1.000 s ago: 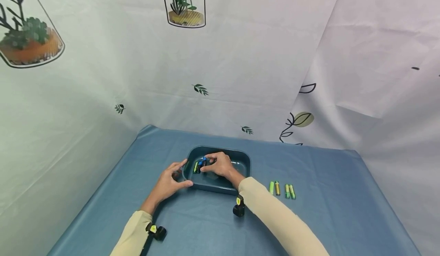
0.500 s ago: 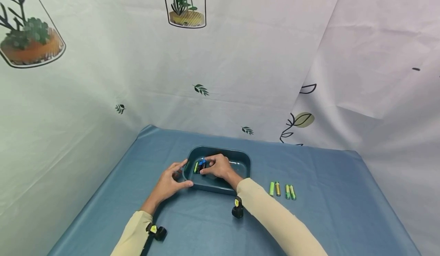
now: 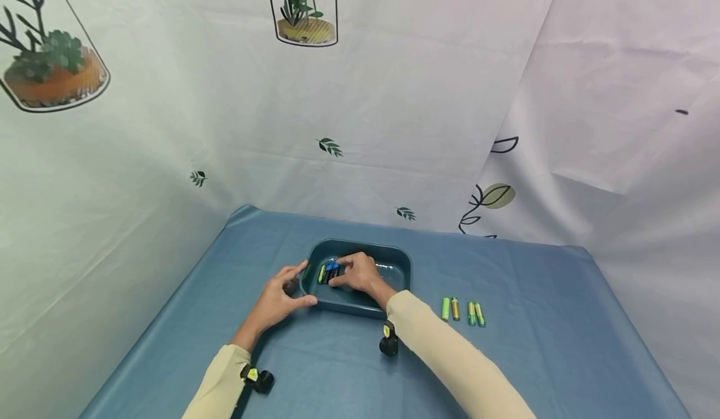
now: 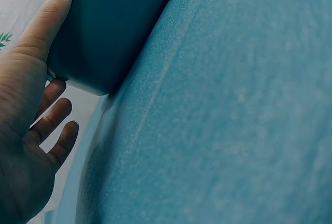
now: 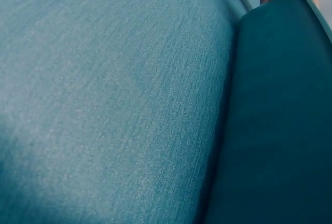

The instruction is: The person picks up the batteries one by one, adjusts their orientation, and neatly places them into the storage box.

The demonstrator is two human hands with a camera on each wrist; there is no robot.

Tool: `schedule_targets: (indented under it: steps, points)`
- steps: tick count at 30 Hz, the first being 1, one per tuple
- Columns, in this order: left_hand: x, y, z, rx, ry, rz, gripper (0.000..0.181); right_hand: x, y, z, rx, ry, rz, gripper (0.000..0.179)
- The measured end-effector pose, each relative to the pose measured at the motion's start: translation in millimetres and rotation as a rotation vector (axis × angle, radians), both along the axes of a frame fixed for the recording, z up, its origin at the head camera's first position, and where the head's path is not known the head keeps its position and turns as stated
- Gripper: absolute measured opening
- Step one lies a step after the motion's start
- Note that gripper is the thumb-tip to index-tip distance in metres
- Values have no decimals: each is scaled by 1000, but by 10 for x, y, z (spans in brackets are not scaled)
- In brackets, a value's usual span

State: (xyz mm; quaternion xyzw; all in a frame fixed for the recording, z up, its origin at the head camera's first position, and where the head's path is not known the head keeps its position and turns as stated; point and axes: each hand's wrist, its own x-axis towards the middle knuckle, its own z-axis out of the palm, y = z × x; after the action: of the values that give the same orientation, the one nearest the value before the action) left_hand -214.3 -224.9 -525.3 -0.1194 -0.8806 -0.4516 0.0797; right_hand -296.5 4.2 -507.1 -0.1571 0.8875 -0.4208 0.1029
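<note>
A dark teal tray (image 3: 360,309) sits on the table, and my left hand (image 3: 278,297) grips its left corner. The thumb lies on the near rim and the index finger reaches up the left rim; in the left wrist view the other fingers hang loosely beside the tray's end. Inside the tray, my right hand (image 3: 360,273) pinches a blue-and-black battery (image 3: 335,269) at its ends between thumb and index finger. Left of it lie a second blue-and-black battery (image 3: 328,274) and a green battery (image 3: 321,274), side by side. The right hand's fingers are out of the right wrist view.
To the right of the tray, several batteries lie on the blue tablecloth (image 3: 540,319): a light green one (image 3: 445,308), a gold one (image 3: 455,309) and a green-and-gold pair (image 3: 475,314). A white patterned cloth wall (image 3: 360,175) rises behind the table.
The right hand has brought its blue-and-black battery down beside the other one in the tray, level with the row. The left hand and the tray have stayed in place.
</note>
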Motion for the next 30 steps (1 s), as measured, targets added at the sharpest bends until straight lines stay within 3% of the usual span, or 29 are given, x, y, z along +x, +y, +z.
schedule_targets:
  steps: [6,14,30]
  points:
    - [-3,0,-11,-6,14,4,91,8,1,14,3,-41,-2,56]
    - [-7,3,-15,-10,14,6,90,5,-4,26,20,-22,22,56]
    - [5,1,12,0,0,0,90,-9,88,52,-124,6,161,47]
